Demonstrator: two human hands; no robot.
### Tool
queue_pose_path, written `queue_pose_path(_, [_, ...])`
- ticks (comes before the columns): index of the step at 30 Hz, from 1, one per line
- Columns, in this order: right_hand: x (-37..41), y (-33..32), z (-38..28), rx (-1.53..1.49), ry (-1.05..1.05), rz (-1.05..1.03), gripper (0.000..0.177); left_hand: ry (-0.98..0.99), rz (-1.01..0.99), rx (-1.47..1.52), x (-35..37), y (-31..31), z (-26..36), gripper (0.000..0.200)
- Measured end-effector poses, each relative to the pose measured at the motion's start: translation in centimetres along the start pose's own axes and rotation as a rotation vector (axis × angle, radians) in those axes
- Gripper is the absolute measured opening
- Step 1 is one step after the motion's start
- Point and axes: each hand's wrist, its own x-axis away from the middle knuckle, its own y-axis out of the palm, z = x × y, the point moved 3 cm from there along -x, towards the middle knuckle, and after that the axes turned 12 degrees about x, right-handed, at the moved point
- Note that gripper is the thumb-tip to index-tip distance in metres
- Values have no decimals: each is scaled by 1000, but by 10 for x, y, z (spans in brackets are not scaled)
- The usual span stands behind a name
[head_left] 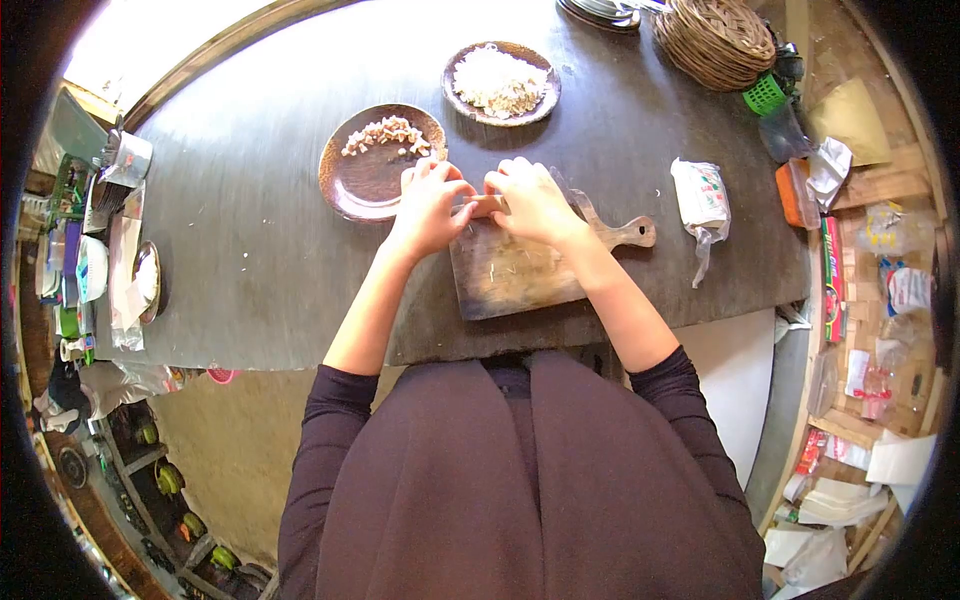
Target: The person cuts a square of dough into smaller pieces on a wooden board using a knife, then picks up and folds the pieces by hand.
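My left hand (432, 208) and my right hand (530, 200) meet over the far left corner of a wooden cutting board (510, 270). Between their curled fingers is a short, pinkish-brown, sausage-like piece (487, 206), gripped from both ends. A few pale scraps lie on the board, whose handle points right. Something greyish and shiny (570, 190) shows partly behind my right hand. Just beyond my left hand, a round brown plate (350, 190) holds small chopped pinkish pieces (385, 136) along its far side.
Another brown plate (452, 98) farther back carries a pale shredded heap (500, 82). A white plastic-wrapped package (702, 197) lies right of the board. Woven baskets (715, 40) and a green basket (765, 96) stand at the back right. At the left edge is a small dish (148, 282).
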Motion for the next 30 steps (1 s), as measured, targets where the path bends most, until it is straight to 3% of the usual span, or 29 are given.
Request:
queue_pose_path(5, [19,0,-1,-115,15,132,22,26,-9,63,8,-4,18,16])
queue_pose_path(10, [61,-29,-21,-78,62,217,16,105,121,181,28,-2,46,15])
queue_pose_path(14, [77,-5,-23,-65,154,99,25,143,66,87,40,26,40,19])
queue_pose_path(16, [79,0,-26,-47,145,187,28,124,65,99,41,25,43,19])
queue_pose_path(20, [94,-1,-36,-36,205,93,32,60,126,149,52,22,50,19])
queue_pose_path(23, [103,-1,-41,-18,257,200,35,33,146,173,55,24,48,18])
queue_pose_path(25, [109,5,-44,-230,416,114,34,16,150,184,58,26,49,18])
queue_pose_path(30, [95,15,-40,-161,315,189,35,13,149,191,49,28,49,17])
